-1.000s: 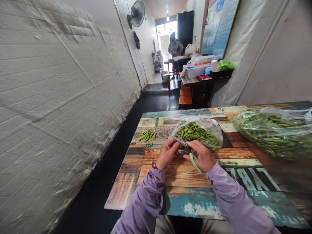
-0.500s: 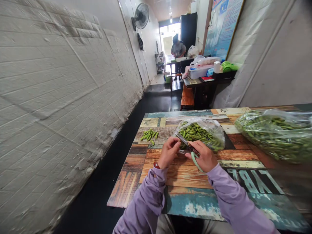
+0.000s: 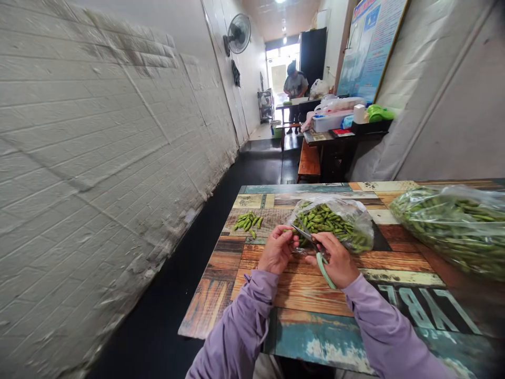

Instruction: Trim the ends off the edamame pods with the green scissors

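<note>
Right hand: grip clenched on the scissors, its green handle loop showing below the fingers, the blades pointing up and left toward the other hand.
Left hand: fingertips pinched together at the blade tips; a pod seems to be between them, but it is too small to tell for sure.
Small bag: clear plastic, full of green pods, lying on the surface just beyond both hands and partly hidden by them.
Loose pods: a little heap on the surface, left of the small bag and apart from it.
Big bag: more green pods in clear plastic at the right side, cut off by the frame edge.
Surface: painted planks in many colours; both lilac sleeves rest over its near part.
Wall: white brick, close along the left.
Beyond: a bench and a dark table with boxes; a person stands far down the room; a fan is mounted high.
</note>
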### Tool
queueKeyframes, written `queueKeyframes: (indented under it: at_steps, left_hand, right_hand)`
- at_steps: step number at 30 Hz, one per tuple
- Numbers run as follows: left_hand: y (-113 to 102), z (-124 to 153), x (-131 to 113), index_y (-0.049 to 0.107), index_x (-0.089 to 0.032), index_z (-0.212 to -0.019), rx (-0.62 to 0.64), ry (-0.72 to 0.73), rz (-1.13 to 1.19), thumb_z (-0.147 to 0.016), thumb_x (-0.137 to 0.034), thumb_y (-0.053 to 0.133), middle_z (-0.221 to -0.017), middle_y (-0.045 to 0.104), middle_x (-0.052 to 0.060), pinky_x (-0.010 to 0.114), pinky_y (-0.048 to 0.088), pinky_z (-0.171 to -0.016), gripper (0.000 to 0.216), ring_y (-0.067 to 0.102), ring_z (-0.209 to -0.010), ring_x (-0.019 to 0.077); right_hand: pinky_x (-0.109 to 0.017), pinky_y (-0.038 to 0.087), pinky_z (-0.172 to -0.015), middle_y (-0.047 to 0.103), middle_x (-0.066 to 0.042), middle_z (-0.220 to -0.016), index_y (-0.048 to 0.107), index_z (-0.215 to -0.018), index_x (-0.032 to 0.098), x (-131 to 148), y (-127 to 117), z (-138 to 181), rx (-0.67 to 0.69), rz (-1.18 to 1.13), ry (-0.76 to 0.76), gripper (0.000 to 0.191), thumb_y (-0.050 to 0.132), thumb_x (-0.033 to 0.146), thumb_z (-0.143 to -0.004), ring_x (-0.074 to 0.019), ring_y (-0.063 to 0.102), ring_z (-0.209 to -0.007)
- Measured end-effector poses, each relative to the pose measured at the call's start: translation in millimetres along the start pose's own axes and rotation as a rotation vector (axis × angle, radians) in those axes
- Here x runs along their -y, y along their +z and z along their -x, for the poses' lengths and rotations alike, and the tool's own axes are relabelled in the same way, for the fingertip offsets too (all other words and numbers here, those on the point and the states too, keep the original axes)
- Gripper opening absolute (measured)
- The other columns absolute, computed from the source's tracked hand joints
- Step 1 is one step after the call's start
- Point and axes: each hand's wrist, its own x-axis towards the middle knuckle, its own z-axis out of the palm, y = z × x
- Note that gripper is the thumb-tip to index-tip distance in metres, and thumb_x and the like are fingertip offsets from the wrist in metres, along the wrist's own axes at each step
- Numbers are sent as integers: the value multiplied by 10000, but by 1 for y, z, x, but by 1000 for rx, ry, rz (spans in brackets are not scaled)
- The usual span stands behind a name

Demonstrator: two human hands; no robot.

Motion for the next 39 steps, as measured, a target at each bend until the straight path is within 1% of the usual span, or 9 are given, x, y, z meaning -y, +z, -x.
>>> queueKeyframes:
  at_steps: [10,15,20,24,29,31,35,37,39]
  left_hand:
    - [3,2,9,574,-139,-787,30,-46,-26,-582,-224,809,-698,609,-9,187,447,-553,323,560,-571,68]
    - [4,2,9,578,-135,-770,18,-38,-31,-586,-227,807,-684,608,-11,193,449,-561,309,557,-567,68]
    - [5,3,8,594,-129,-784,32,-36,-31,-586,-222,806,-727,637,10,191,445,-560,305,560,-572,67]
    - [5,3,7,601,-130,-781,13,-34,-39,-591,-228,801,-711,630,4,191,443,-557,293,556,-567,65]
    - [2,0,4,594,-134,-776,-16,-23,-86,-582,-237,803,-653,596,-22,200,457,-571,303,555,-550,68]
    - [0,-2,0,578,-142,-770,-38,2,-75,-594,-231,787,-653,594,-22,207,467,-590,287,575,-580,82]
    - [-8,-6,-11,536,-161,-791,-75,61,20,-643,-192,692,-785,642,24,247,493,-671,218,629,-719,131]
    - [-14,-8,-16,524,-168,-808,-98,58,51,-655,-172,634,-757,625,12,271,500,-682,189,622,-695,130]
    - [-19,-11,-18,514,-174,-811,-125,50,55,-653,-161,594,-673,576,-19,271,496,-642,177,585,-605,109]
  right_hand:
    - [-399,530,-841,553,-100,-1108,500,-1166,215,4,0,-1,-12,7,-24,414,606,280,-771,-235,602,-972]
    - [-391,530,-825,559,-93,-1097,504,-1165,218,5,-1,-1,11,19,-15,410,601,294,-775,-229,605,-949]
    - [-380,532,-797,576,-104,-1069,508,-1167,200,4,0,-1,8,27,-19,405,605,312,-790,-227,606,-924]
    - [-379,533,-790,602,-102,-1043,526,-1161,204,2,1,0,-1,48,-33,390,604,320,-798,-235,613,-932]
    - [-353,535,-796,633,-81,-1000,561,-1147,215,-2,3,1,-22,67,-55,369,599,348,-806,-219,629,-910]
    - [-347,539,-788,638,-78,-1004,565,-1148,217,-4,3,1,-31,81,-38,364,593,349,-810,-216,633,-902]
    - [-339,550,-732,624,-83,-1050,558,-1177,224,-6,0,2,-69,139,50,383,587,327,-809,-209,637,-845]
    - [-343,550,-730,606,-88,-1083,540,-1212,225,-5,-2,1,-50,157,70,441,612,332,-790,-207,632,-837]
    - [-363,539,-782,587,-94,-1119,521,-1240,222,-4,-4,0,-24,169,60,506,645,334,-762,-222,618,-906]
